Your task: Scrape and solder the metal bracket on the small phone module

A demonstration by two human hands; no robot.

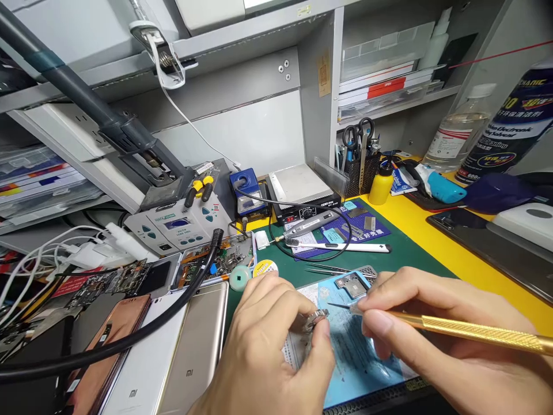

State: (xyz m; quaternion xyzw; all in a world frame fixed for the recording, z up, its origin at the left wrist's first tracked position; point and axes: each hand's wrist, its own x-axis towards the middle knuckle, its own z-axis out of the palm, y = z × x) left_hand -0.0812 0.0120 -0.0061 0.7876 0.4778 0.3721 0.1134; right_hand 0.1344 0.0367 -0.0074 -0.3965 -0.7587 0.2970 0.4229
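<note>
Gold knurling covered the tool [479, 332] the right hand [444, 360] gripped; the left hand [274, 340] pinched a small silvery part [316, 319].

A yellow bottle [381, 185] stands just beside a black mesh holder [358, 173] (scissors [367, 120] inside).

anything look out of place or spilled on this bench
No spill shows. The yellow-and-black pliers look oddly parked: they perch atop the grey machine, handles at its front edge. The black hose also looks untidy, crossing over the phones.
</note>
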